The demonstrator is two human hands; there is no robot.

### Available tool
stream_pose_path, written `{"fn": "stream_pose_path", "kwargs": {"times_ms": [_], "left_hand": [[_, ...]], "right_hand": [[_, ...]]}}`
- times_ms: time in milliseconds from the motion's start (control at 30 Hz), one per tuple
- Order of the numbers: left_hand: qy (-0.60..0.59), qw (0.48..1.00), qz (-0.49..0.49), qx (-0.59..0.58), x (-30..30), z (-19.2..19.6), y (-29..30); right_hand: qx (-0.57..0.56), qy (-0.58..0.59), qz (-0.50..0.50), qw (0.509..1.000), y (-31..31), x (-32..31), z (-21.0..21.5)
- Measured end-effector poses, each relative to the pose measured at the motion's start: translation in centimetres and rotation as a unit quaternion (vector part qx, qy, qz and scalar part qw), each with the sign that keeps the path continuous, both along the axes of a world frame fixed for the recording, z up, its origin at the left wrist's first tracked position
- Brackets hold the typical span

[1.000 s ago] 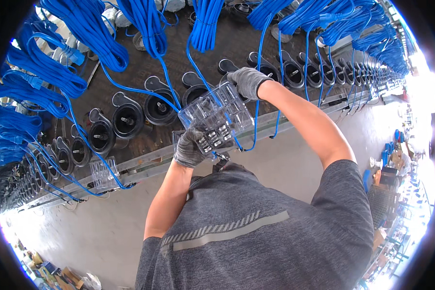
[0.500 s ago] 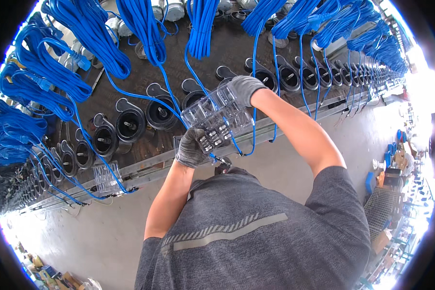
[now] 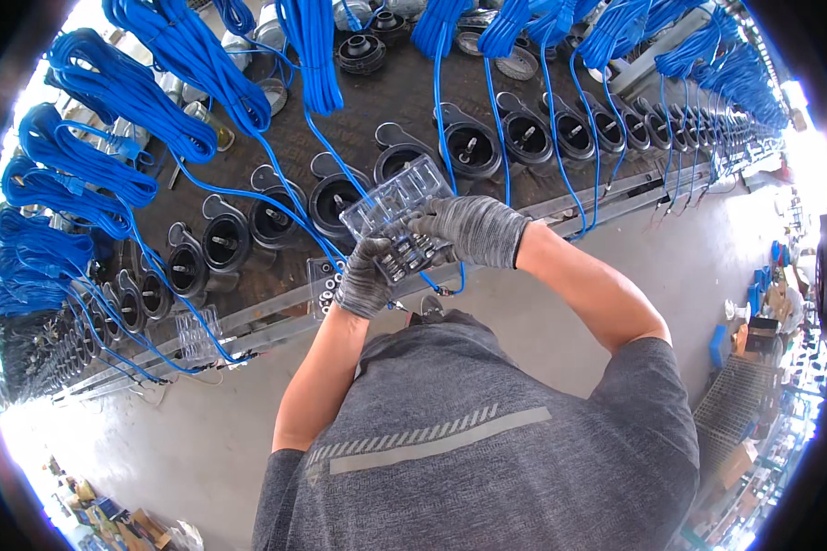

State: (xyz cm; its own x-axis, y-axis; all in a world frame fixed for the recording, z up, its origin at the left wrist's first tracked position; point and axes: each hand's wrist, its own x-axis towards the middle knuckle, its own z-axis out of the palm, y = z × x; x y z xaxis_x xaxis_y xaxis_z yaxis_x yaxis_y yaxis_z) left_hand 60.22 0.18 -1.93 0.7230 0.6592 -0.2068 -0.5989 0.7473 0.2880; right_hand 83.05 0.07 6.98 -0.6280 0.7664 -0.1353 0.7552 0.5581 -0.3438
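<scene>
Seen from the head camera, both gloved hands hold a clear plastic compartment tray up over the bench, above the row of black round housings, seemingly so its small dark parts are within easy reach. The left hand props the tray from below, its grip closed about the near edge; the right hand lies curled over the tray's right side, wrist bent inward, elbow out. Blue cable bundles hang along the bench's far side.
</scene>
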Motion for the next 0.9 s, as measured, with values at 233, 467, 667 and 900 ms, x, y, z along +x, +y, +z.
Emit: {"fn": "stream_pose_path", "kwargs": {"times_ms": [233,467,667,900], "left_hand": [[-0.022,0.999,-0.017,0.021,3.3,0.1,-1.3],[0.029,0.999,0.028,0.023,4.4,1.1,-3.1],[0.029,0.999,0.0,0.019,3.2,0.3,-3.0],[-0.035,0.999,-0.029,0.007,2.6,0.5,-1.9]], "right_hand": [[-0.072,0.154,0.022,0.985,-0.5,3.6,-1.6],[-0.188,0.444,-0.117,0.868,1.6,8.8,-3.3],[-0.201,0.434,-0.35,0.805,5.4,11.1,-0.8],[-0.32,0.483,-0.428,0.694,8.1,10.7,-4.1]]}}
